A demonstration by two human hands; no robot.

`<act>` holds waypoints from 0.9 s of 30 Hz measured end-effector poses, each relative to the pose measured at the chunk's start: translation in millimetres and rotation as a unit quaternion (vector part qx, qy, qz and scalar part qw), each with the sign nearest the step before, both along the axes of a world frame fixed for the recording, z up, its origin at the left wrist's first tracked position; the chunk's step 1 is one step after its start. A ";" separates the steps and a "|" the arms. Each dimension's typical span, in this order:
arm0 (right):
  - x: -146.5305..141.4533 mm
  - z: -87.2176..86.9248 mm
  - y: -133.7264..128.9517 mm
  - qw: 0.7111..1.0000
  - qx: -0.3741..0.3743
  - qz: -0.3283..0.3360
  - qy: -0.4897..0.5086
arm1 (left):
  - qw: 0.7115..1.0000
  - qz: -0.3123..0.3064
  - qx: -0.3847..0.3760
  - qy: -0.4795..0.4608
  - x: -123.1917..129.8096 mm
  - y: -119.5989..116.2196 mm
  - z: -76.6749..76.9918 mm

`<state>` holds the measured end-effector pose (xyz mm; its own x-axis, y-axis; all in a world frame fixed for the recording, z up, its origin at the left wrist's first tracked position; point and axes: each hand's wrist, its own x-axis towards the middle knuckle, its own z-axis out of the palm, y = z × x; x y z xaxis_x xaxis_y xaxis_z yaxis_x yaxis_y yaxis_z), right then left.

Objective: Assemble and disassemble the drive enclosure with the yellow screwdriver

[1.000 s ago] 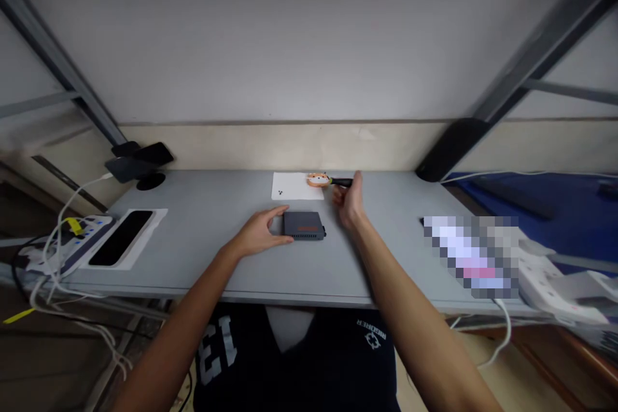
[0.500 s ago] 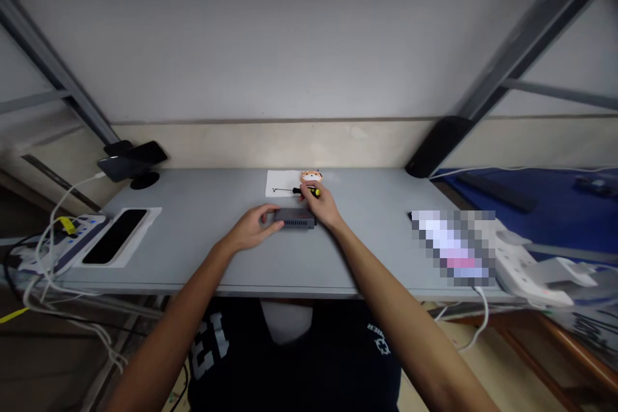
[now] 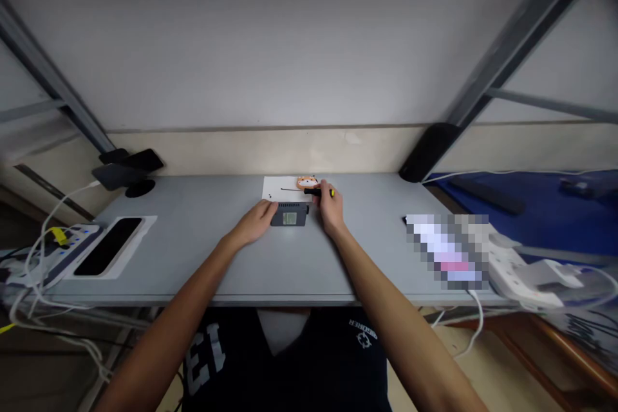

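Note:
A small dark grey box (image 3: 282,216) with a row of vent slots and a pale label faces me on the desk. My left hand (image 3: 257,219) grips its left end, fingers closed on the edge. In my right hand (image 3: 331,206) is a screwdriver (image 3: 313,192) with a black and yellow handle, its thin shaft pointing left over a white sheet of paper (image 3: 274,185). A couple of tiny dark screws (image 3: 270,196) lie on the paper's left part. An orange and white animal-face item (image 3: 307,183) sits at the paper's right end, just behind the screwdriver.
At the left are a phone (image 3: 109,246) on white paper, a power strip (image 3: 77,248) with cables, and a black stand (image 3: 140,188). On the right, a black speaker (image 3: 429,152), a blurred-out screen (image 3: 447,251) and a white power strip (image 3: 519,270) line the desk (image 3: 367,238).
The box has been turned, so its labelled face now shows instead of its slotted side. My right hand has shifted slightly right with the screwdriver, away from the box.

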<state>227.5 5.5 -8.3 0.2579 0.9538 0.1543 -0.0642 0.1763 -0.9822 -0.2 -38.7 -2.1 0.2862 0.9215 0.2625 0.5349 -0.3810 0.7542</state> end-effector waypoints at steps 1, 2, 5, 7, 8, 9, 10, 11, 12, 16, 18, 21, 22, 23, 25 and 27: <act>3.5 -0.5 1.8 1.000 -0.007 -0.012 0.016 | 1.000 0.002 -0.002 -0.003 2.8 4.8 0.4; 6.8 -0.7 3.5 0.999 -0.014 -0.020 0.031 | 1.000 0.002 -0.006 -0.007 5.1 8.3 0.4; 13.8 1.1 6.5 0.997 -0.028 -0.016 0.065 | 1.000 -0.006 -0.015 -0.022 7.6 10.0 -1.8; 14.3 3.7 6.3 0.996 -0.032 0.009 0.079 | 0.999 -0.015 -0.014 -0.033 6.1 5.9 -4.4; 13.2 5.0 5.7 0.996 -0.033 0.025 0.084 | 0.999 -0.016 -0.012 -0.037 5.1 3.4 -6.0; 11.4 6.1 4.9 0.995 -0.034 0.041 0.088 | 0.999 -0.016 -0.008 -0.042 4.2 1.2 -7.6; 9.2 7.1 3.8 0.994 -0.034 0.055 0.091 | 0.999 -0.014 -0.003 -0.045 3.6 -0.5 -9.2; 6.9 7.8 2.6 0.993 -0.034 0.066 0.093 | 0.999 -0.012 0.004 -0.048 3.5 -1.7 -10.8; 4.6 8.3 1.4 0.992 -0.034 0.074 0.095 | 0.999 -0.009 0.013 -0.052 3.7 -2.5 -12.1; -0.1 9.6 -2.8 0.992 -0.029 0.080 0.095 | 0.995 -0.004 0.080 -0.057 5.2 -4.6 -12.8; -0.3 10.3 -3.9 0.992 -0.028 0.078 0.094 | 0.992 0.004 0.116 -0.051 4.8 -6.4 -10.1; -0.4 10.6 -4.2 0.992 -0.029 0.076 0.092 | 0.987 0.018 0.152 -0.044 2.7 -9.4 -4.2; -0.6 10.4 -4.0 0.993 -0.031 0.075 0.091 | 0.986 0.022 0.160 -0.043 2.0 -10.1 -2.3; -1.0 10.1 -3.8 0.993 -0.032 0.074 0.090 | 0.985 0.026 0.167 -0.041 1.5 -10.7 -0.7; -1.7 9.3 -3.1 0.993 -0.035 0.072 0.089 | 0.983 0.037 0.176 -0.038 1.1 -11.5 1.6; -2.1 8.5 -2.6 0.993 -0.036 0.070 0.087 | 0.981 0.047 0.184 -0.037 1.4 -11.8 2.7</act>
<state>225.4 3.0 0.2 0.1397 0.9890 0.0483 -0.2534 0.0828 -0.9638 1.3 -50.4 0.7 0.1732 0.7822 0.5984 0.5299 -0.5862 0.6128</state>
